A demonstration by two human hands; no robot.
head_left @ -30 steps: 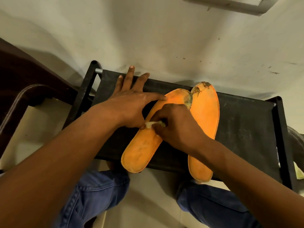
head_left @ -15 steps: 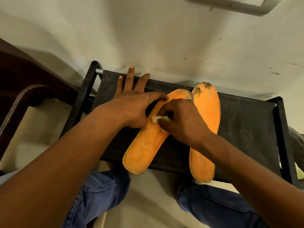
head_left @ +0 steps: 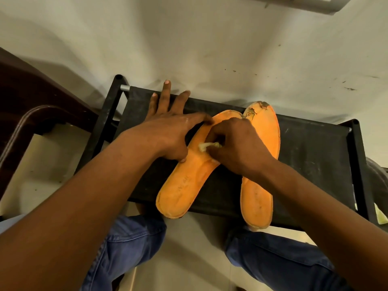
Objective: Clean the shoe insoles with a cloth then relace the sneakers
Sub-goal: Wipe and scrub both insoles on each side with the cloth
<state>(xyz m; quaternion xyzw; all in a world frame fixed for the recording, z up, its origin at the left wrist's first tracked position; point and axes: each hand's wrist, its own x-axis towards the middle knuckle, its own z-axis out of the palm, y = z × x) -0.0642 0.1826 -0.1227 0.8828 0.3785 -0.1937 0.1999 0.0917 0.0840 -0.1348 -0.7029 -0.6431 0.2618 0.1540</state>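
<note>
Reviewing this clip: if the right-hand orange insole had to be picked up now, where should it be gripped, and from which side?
Probably by the heel end of the right insole, approached from the near side. That end overhangs the black rack's front edge, so fingers could pinch it above and below; the right hand covers its middle.

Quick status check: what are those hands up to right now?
Left hand flat, pinning left orange foam insole. Right hand gripping small whitish cloth, on that insole. Nothing in the way.

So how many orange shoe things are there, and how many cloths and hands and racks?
Orange insoles: 2, the left insole and the right insole
Cloths: 1, a small pale cloth
Hands: 2, the left hand and the right hand
Black racks: 1
Total: 6
</note>
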